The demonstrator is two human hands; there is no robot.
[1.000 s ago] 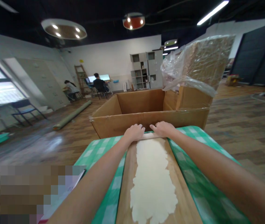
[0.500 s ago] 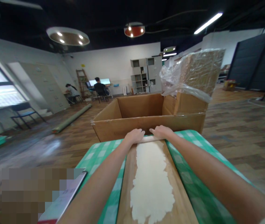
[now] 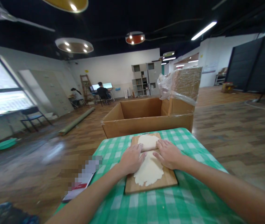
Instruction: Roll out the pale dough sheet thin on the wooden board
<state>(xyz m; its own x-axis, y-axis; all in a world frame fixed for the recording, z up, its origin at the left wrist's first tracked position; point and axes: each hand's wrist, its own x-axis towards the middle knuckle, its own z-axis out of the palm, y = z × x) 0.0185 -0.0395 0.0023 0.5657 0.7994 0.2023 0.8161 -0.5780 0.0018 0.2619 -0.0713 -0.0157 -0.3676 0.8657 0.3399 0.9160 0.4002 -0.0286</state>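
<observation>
A thin, ragged-edged sheet of pale dough (image 3: pixel 148 171) lies on a wooden board (image 3: pixel 171 178). Across the dough's upper part sits a pale rolling pin (image 3: pixel 149 147), close to the dough in colour. My left hand (image 3: pixel 131 158) covers the pin's left end, its fingers curled over it and the thumb pointing inward. At the right end my right hand (image 3: pixel 169 154) grips in the same way, thumb towards the middle. Dough shows both beyond the pin and on the near side of it. The pin's ends are hidden under my hands.
A green-and-white checked cloth (image 3: pixel 188 193) covers the table. A partly blurred flat item (image 3: pixel 78 186) lies at its left edge. Beyond the table stands a large open cardboard box (image 3: pixel 146 124), with a plastic-wrapped carton (image 3: pixel 185 82) on its right. Two people sit further back.
Both hands and the rolling pin have come back towards me from the board's far end. Dough now shows beyond the pin. The camera view has also shifted, so more of the near table shows.
</observation>
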